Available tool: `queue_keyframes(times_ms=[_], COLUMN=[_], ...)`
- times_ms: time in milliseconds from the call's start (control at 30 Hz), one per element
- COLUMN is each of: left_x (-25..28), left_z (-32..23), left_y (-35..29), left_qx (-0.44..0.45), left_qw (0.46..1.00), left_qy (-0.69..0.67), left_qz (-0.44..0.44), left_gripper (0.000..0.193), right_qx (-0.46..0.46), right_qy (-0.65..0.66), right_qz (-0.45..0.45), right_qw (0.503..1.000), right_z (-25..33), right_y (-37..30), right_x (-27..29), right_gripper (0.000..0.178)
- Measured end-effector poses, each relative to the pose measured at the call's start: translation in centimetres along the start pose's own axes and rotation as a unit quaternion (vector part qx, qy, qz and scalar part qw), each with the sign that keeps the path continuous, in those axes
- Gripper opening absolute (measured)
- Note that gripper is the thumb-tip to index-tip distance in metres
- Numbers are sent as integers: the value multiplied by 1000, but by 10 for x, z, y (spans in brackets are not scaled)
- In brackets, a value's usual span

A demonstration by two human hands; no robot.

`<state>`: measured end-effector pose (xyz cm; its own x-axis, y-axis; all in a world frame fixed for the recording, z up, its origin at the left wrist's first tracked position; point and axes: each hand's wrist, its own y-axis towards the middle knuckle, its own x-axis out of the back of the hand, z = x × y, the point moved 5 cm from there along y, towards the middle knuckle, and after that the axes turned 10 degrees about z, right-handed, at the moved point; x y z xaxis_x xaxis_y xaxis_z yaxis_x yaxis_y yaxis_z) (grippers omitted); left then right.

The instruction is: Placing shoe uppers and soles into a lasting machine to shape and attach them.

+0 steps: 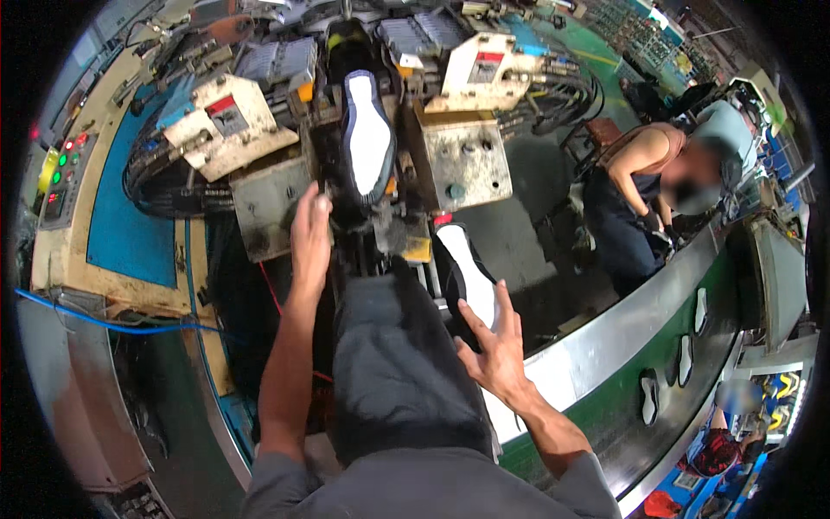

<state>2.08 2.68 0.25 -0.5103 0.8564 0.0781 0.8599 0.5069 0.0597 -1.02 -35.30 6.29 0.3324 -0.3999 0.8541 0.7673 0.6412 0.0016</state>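
Note:
In the machine's middle sits a dark shoe upper (370,134), its white underside facing up. My left hand (313,233) is open beside the lower left of it, fingers stretched upward near a worn metal plate (268,208), holding nothing. A second dark shoe upper with a white underside (456,251) lies slanted at the right of my lap. Over its near end my right hand (495,350) is spread, fingertips on or just above the white surface; whether they touch cannot be told. Its near end is partly hidden by that hand.
A metal-edged green conveyor (588,381) runs along my right, carrying several white-bottomed shoe pieces (649,398). Another person (635,199) works at its far side. Black hoses (156,177) hang at the machine's left, by a panel of lit buttons (65,177). A blue cable (112,322) crosses at left.

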Motion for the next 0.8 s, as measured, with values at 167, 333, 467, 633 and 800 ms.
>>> queue_keyframes(times_ms=[167, 333, 467, 633, 800], left_x=[-55, -38, 6, 39, 59], left_z=[-32, -64, -71, -24, 60], left_y=[133, 121, 37, -76, -164], left_qx=[160, 35, -33, 57, 191], left_qw=[934, 950, 934, 897, 900], left_qy=[-285, -246, -282, -412, -391], left_qz=[147, 189, 218, 149, -8], left_gripper=[81, 58, 64, 83, 59], right_qx=[38, 100, 158, 117, 85], right_qy=[-45, -52, -56, -22, -36], right_qz=[-67, -111, -140, -84, -113], right_qw=[996, 987, 976, 989, 989], right_z=[25, 61, 87, 93, 92], right_y=[65, 157, 234, 289, 288], right_x=[46, 57, 43, -4, -29], right_gripper=[67, 73, 73, 78, 81])
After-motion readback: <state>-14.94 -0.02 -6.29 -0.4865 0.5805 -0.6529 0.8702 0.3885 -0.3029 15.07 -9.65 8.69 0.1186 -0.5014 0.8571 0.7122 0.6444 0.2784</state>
